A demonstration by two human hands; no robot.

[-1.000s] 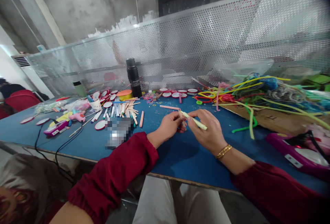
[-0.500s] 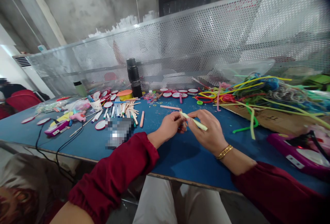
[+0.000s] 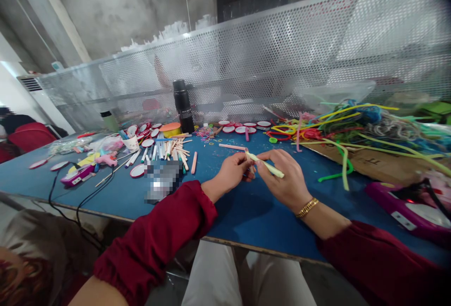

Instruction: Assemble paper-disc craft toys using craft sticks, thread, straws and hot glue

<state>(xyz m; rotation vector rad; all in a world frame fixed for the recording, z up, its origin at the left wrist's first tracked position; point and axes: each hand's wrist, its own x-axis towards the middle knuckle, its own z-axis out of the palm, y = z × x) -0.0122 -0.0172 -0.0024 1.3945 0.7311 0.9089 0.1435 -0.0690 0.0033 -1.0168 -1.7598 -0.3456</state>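
Both my hands meet over the blue table near its middle. My right hand pinches a pale yellow-green stick that slants down to the right. My left hand is closed at the stick's upper left end, fingertips pressed on it. A pink stick lies flat just beyond my hands. A gold bracelet circles my right wrist, and both arms wear dark red sleeves.
A black bottle stands at the back. Left of it lie several sticks, red-rimmed round lids and a pink glue gun with black cords. Tangled coloured tubes pile on cardboard at right. A perforated metal screen borders the table.
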